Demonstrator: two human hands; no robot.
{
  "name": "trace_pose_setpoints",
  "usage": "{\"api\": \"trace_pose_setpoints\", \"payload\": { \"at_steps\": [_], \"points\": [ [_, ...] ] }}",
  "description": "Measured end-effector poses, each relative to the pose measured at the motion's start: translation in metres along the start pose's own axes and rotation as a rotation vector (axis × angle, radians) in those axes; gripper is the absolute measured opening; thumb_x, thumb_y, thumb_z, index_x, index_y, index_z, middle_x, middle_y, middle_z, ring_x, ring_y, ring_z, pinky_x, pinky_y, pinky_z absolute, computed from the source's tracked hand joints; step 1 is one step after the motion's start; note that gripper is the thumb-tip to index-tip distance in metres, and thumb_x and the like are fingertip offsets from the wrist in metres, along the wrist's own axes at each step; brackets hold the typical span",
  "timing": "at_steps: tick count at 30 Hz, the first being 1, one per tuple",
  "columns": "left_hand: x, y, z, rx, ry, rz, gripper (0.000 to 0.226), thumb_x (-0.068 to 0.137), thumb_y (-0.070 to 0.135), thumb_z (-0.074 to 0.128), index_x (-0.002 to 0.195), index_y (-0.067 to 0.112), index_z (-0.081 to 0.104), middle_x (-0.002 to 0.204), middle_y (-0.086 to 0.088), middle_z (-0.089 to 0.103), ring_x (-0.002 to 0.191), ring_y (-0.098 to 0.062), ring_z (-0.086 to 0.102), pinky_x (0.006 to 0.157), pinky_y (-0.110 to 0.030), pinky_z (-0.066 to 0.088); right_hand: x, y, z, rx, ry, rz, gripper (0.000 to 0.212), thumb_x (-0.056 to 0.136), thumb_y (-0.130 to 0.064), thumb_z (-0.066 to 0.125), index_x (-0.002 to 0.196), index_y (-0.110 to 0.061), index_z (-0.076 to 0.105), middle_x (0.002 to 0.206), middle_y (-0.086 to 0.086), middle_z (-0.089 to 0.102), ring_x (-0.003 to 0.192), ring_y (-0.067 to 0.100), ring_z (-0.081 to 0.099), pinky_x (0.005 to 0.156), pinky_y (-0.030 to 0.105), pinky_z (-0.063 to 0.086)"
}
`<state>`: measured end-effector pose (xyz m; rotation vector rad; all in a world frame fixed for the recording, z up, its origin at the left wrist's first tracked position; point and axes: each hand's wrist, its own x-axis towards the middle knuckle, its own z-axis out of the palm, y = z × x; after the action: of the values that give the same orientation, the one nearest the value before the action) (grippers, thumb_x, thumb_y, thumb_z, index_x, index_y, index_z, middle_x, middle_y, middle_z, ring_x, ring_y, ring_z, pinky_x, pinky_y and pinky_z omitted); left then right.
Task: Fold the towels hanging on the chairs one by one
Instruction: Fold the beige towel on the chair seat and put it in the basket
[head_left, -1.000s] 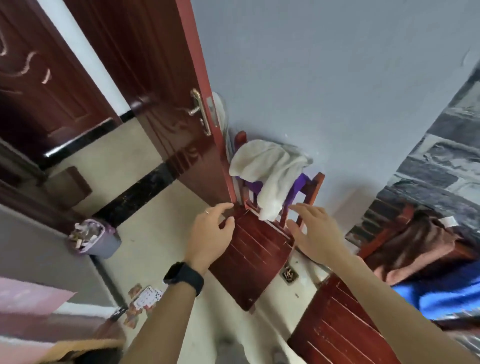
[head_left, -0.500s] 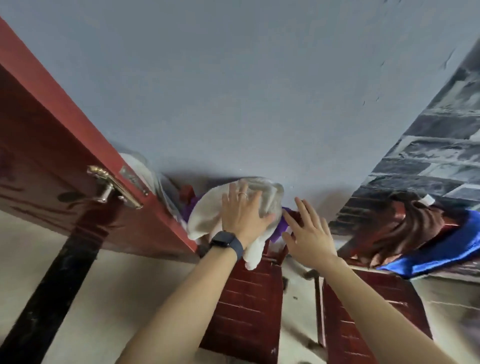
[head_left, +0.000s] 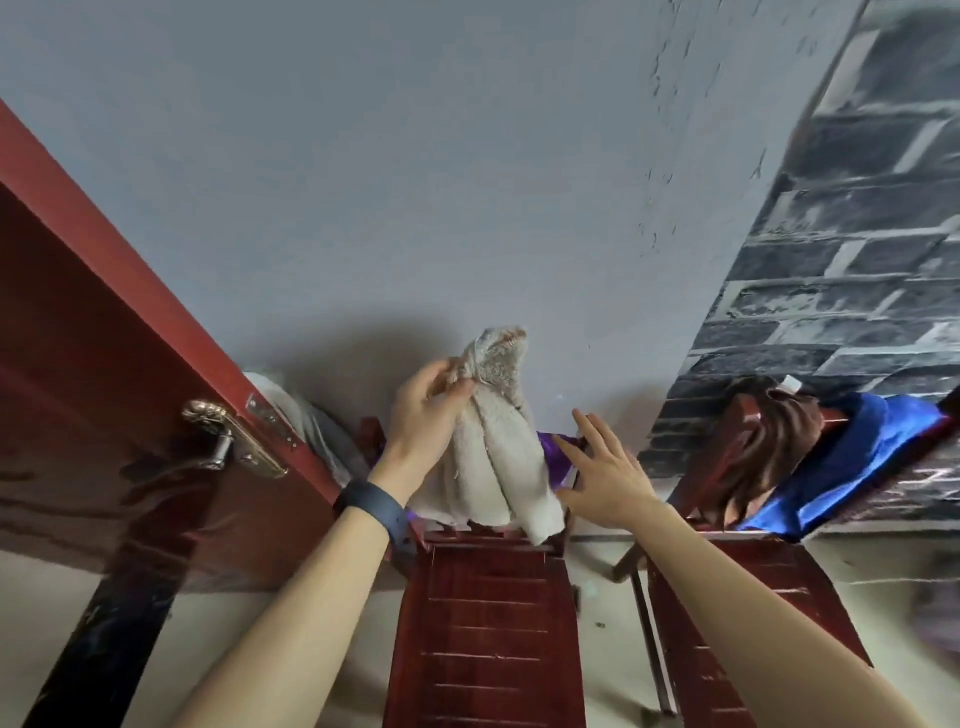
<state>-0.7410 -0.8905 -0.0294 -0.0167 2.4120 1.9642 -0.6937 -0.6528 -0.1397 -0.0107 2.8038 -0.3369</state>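
Grey wall (head_left: 415, 182) fills the upper view, with a brick-pattern wall (head_left: 831, 260) at right and a red-brown door (head_left: 78, 364) at left. Two slatted red chairs stand side by side: near chair (head_left: 488, 623) at centre, second chair (head_left: 727, 597) to its right.

Second chair's back carries a brown towel (head_left: 763, 447) and a blue towel (head_left: 872, 457), both draped and untouched. White towel (head_left: 493, 467) hangs bunched in long vertical folds over the near chair's back, lower end down at the seat's rear edge. Purple cloth (head_left: 550, 447) is mostly hidden behind it.

Left hand (head_left: 421, 421) pinches the white towel near its top, thumb against fingertips. Right hand (head_left: 602, 478) grasps nothing; its fingers are spread just beside the towel's right side. Contact with the purple cloth cannot be told. Dark watch (head_left: 371, 512) on the left wrist.

Step in hand, by judgement: lifting the white towel clear. It is best raised until the hem leaves the chair, with the right hand taking a second corner on the same edge, then spread flat before folding. The purple cloth may drag off with it.
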Motion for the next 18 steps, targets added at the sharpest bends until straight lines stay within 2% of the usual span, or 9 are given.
{"api": "trace_pose_setpoints", "payload": {
  "at_steps": [2, 3, 5, 6, 8, 11, 14, 17, 18],
  "points": [
    [-0.015, 0.026, -0.015, -0.126, -0.061, -0.014, 0.016, 0.088, 0.012, 0.069, 0.099, 0.023, 0.073, 0.104, -0.01, 0.073, 0.099, -0.025, 0.068, 0.092, -0.047, 0.052, -0.011, -0.014, -0.022, 0.086, 0.068, 0.063, 0.066, 0.09, -0.061, 0.041, 0.152, -0.039, 0.036, 0.169, -0.003, 0.006, 0.155, 0.017, -0.002, 0.123, 0.052, 0.009],
    [-0.023, 0.035, -0.022, -0.119, -0.073, 0.004, 0.016, 0.087, 0.013, 0.071, 0.096, 0.027, 0.073, 0.103, -0.01, 0.072, 0.097, -0.024, 0.068, 0.093, -0.049, 0.052, -0.022, -0.023, -0.034, 0.188, 0.196, 0.117, 0.059, 0.092, -0.061, 0.039, 0.145, -0.035, 0.048, 0.164, 0.0, 0.027, 0.152, 0.021, 0.016, 0.12, 0.052, 0.018],
    [-0.044, 0.051, -0.032, -0.016, -0.071, 0.075, 0.015, 0.087, 0.019, 0.074, 0.097, 0.03, 0.073, 0.098, 0.0, 0.073, 0.093, -0.018, 0.069, 0.09, -0.043, 0.055, -0.053, -0.046, -0.063, 0.545, 0.475, 0.157, 0.054, 0.097, -0.063, 0.037, 0.127, -0.026, 0.063, 0.133, 0.0, 0.063, 0.124, 0.023, 0.052, 0.103, 0.045, 0.04],
    [-0.056, 0.056, -0.035, 0.065, -0.071, 0.112, 0.015, 0.086, 0.024, 0.075, 0.1, 0.03, 0.072, 0.096, 0.006, 0.073, 0.091, -0.014, 0.07, 0.086, -0.035, 0.056, -0.072, -0.06, -0.078, 0.778, 0.517, 0.11, 0.054, 0.097, -0.066, 0.038, 0.12, -0.025, 0.065, 0.118, -0.004, 0.07, 0.108, 0.018, 0.061, 0.094, 0.04, 0.047],
    [-0.082, 0.06, -0.033, 0.228, -0.085, 0.155, 0.024, 0.083, 0.034, 0.077, 0.106, 0.03, 0.072, 0.096, 0.012, 0.072, 0.089, -0.007, 0.068, 0.081, -0.023, 0.053, -0.111, -0.083, -0.105, 1.024, 0.419, -0.042, 0.05, 0.092, -0.072, 0.043, 0.113, -0.03, 0.062, 0.102, -0.013, 0.071, 0.092, 0.008, 0.068, 0.083, 0.031, 0.052],
    [-0.123, 0.056, -0.019, 0.312, -0.162, 0.136, 0.034, 0.078, 0.034, 0.081, 0.11, 0.029, 0.069, 0.099, 0.013, 0.071, 0.093, -0.005, 0.065, 0.082, -0.02, 0.05, -0.142, -0.099, -0.116, 0.942, 0.31, -0.165, 0.04, 0.089, -0.067, 0.056, 0.103, -0.03, 0.065, 0.091, -0.014, 0.072, 0.082, -0.002, 0.066, 0.072, 0.021, 0.048],
    [-0.161, 0.042, -0.013, 0.251, -0.204, 0.041, 0.057, 0.066, 0.042, 0.086, 0.115, 0.035, 0.058, 0.106, 0.01, 0.067, 0.098, -0.01, 0.065, 0.088, -0.029, 0.052, -0.157, -0.088, -0.103, 0.793, 0.359, -0.22, 0.034, 0.098, -0.051, 0.054, 0.09, -0.022, 0.068, 0.082, -0.004, 0.072, 0.073, 0.009, 0.065, 0.069, 0.033, 0.05],
    [-0.191, 0.024, -0.018, 0.226, -0.237, -0.066, 0.079, 0.067, 0.039, 0.087, 0.131, 0.046, 0.042, 0.106, -0.003, 0.06, 0.094, -0.015, 0.061, 0.088, -0.031, 0.05, -0.178, -0.067, -0.084, 0.742, 0.177, -0.391, 0.017, 0.102, -0.038, 0.052, 0.093, -0.028, 0.063, 0.082, -0.006, 0.069, 0.073, 0.01, 0.063, 0.073, 0.036, 0.051],
    [-0.198, 0.02, -0.02, 0.305, -0.271, -0.072, 0.072, 0.071, 0.038, 0.085, 0.131, 0.048, 0.046, 0.1, -0.004, 0.059, 0.089, -0.014, 0.06, 0.083, -0.026, 0.048, -0.186, -0.063, -0.08, 0.7, 0.116, -0.445, 0.015, 0.102, -0.036, 0.052, 0.097, -0.028, 0.063, 0.085, -0.005, 0.069, 0.077, 0.012, 0.064, 0.076, 0.037, 0.051]
  ]
}}
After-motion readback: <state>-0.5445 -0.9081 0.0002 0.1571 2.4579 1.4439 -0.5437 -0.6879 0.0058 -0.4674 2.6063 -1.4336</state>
